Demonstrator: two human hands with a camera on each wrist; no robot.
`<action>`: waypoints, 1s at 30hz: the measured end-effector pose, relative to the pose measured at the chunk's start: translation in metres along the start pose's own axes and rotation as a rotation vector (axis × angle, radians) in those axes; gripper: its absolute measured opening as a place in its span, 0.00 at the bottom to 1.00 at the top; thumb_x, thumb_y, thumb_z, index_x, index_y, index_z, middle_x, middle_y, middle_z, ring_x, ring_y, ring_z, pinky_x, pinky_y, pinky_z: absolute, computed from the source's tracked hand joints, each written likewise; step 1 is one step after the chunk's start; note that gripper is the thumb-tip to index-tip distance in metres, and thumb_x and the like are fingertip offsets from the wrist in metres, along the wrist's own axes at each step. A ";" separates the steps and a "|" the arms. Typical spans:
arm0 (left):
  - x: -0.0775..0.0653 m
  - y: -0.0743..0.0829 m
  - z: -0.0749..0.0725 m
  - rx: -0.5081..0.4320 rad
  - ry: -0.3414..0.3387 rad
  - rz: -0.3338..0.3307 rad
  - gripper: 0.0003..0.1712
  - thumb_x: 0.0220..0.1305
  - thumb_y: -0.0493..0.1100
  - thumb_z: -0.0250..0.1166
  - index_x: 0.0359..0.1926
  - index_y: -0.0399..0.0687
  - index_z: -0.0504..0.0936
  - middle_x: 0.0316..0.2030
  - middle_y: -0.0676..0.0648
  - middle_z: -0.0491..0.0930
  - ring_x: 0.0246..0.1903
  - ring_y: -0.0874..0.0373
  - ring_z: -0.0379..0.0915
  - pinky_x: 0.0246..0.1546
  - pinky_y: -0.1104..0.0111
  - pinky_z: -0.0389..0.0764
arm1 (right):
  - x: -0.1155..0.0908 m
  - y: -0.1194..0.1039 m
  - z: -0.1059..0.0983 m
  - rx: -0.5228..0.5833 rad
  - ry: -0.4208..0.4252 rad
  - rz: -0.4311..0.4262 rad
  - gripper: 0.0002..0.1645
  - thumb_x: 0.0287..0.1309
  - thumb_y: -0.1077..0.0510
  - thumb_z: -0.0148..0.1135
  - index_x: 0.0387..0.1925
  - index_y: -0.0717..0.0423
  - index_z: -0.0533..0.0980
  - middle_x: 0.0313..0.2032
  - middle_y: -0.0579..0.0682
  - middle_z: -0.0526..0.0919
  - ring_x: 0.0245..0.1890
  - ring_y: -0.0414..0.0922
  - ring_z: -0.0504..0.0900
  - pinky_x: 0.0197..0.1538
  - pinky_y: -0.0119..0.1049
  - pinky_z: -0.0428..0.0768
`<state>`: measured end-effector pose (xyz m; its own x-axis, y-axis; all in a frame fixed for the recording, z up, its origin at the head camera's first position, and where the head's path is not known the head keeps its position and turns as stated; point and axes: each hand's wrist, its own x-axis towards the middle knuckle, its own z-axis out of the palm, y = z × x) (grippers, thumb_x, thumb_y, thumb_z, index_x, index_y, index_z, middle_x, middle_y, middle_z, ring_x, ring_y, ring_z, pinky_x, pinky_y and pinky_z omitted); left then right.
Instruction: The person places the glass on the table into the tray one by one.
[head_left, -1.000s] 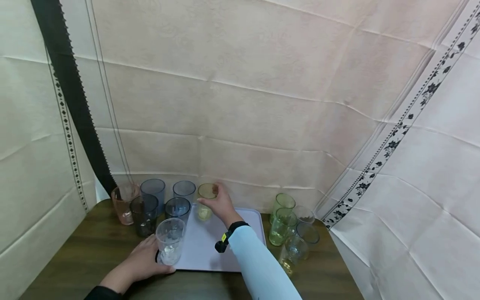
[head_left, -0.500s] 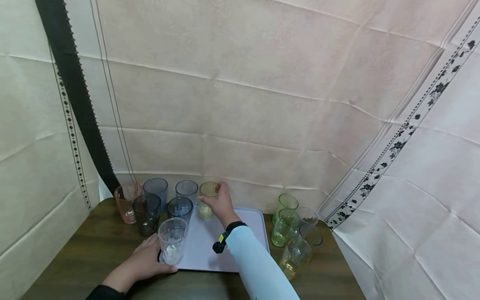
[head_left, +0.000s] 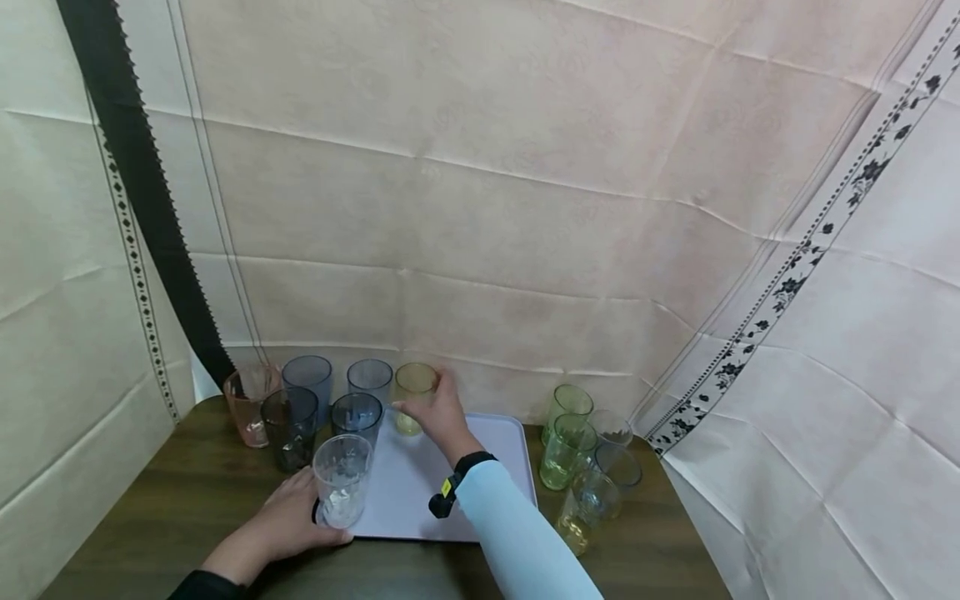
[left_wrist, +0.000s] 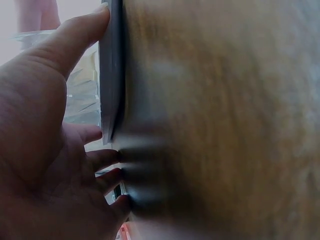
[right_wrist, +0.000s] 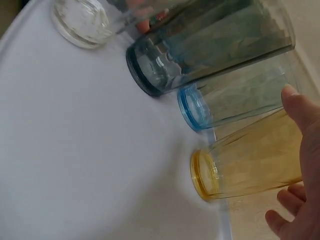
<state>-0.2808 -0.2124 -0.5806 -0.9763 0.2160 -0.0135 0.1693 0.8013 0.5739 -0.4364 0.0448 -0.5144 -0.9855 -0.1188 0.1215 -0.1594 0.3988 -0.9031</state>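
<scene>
My right hand (head_left: 442,412) is at the yellow glass (head_left: 414,398), which stands upright at the tray's far left. Thumb and fingers lie on either side of that glass; in the right wrist view the thumb (right_wrist: 297,107) is at one side and the loosely bent lower fingers (right_wrist: 280,215) at the other. Near me, my left hand (head_left: 288,521) rests at the near left corner of the pale lilac tray (head_left: 420,508). Its straight thumb (left_wrist: 82,30) touches the tray's edge, the other fingers spread along the side. A clear glass (head_left: 342,479) stands beside the left hand.
A light blue glass (right_wrist: 200,110) and a dark grey-blue one (right_wrist: 165,70) line the tray's left side. Left of the tray are pink (head_left: 249,408), blue (head_left: 309,379) and dark (head_left: 288,429) glasses. Green (head_left: 567,450), clear (head_left: 611,429) and yellowish (head_left: 585,508) glasses crowd the right side.
The right hand's fingertips, earlier overlapping the yellow glass's rim, now sit at its right side, and the hand looks looser. The glass stays in place. The left hand has not moved.
</scene>
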 end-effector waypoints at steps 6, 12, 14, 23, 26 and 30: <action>-0.001 0.001 -0.001 0.016 -0.002 -0.008 0.73 0.53 0.71 0.84 0.80 0.25 0.63 0.77 0.18 0.61 0.77 0.19 0.55 0.74 0.25 0.60 | -0.025 0.003 -0.013 -0.105 -0.007 0.045 0.66 0.62 0.39 0.84 0.85 0.62 0.55 0.78 0.66 0.68 0.78 0.62 0.70 0.75 0.58 0.76; -0.002 0.006 -0.003 0.008 -0.006 -0.001 0.72 0.53 0.70 0.84 0.80 0.24 0.63 0.77 0.18 0.60 0.77 0.18 0.54 0.74 0.25 0.60 | -0.066 0.003 -0.032 -0.154 0.013 0.045 0.64 0.62 0.36 0.82 0.83 0.64 0.60 0.74 0.65 0.73 0.75 0.61 0.74 0.72 0.59 0.78; -0.002 0.006 -0.003 0.009 -0.002 0.005 0.72 0.53 0.70 0.85 0.79 0.23 0.63 0.77 0.18 0.61 0.77 0.18 0.55 0.74 0.25 0.60 | -0.082 0.000 -0.040 -0.143 0.003 0.030 0.64 0.62 0.34 0.82 0.83 0.64 0.60 0.74 0.64 0.73 0.75 0.61 0.74 0.72 0.61 0.78; 0.004 0.001 -0.002 0.024 -0.003 0.008 0.73 0.53 0.72 0.83 0.80 0.24 0.63 0.78 0.18 0.60 0.77 0.18 0.54 0.73 0.24 0.60 | -0.148 -0.007 -0.083 -0.136 0.007 -0.071 0.61 0.63 0.37 0.82 0.82 0.60 0.61 0.74 0.63 0.73 0.75 0.61 0.73 0.73 0.63 0.75; 0.004 0.000 -0.001 0.023 0.004 0.016 0.74 0.53 0.73 0.84 0.80 0.24 0.63 0.78 0.18 0.60 0.77 0.18 0.54 0.73 0.25 0.60 | -0.169 -0.004 -0.101 -0.154 0.069 -0.129 0.58 0.63 0.40 0.83 0.81 0.60 0.63 0.73 0.62 0.74 0.74 0.61 0.74 0.73 0.62 0.76; 0.003 -0.003 0.001 0.027 0.008 0.027 0.74 0.52 0.73 0.84 0.79 0.23 0.63 0.77 0.18 0.61 0.77 0.18 0.55 0.73 0.25 0.61 | -0.196 0.002 -0.130 -0.176 0.202 -0.182 0.49 0.62 0.47 0.85 0.75 0.59 0.69 0.68 0.58 0.79 0.69 0.56 0.79 0.71 0.58 0.79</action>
<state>-0.2841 -0.2136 -0.5826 -0.9722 0.2341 0.0082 0.1996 0.8101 0.5513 -0.2506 0.1866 -0.4863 -0.9287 -0.0271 0.3699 -0.3249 0.5404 -0.7762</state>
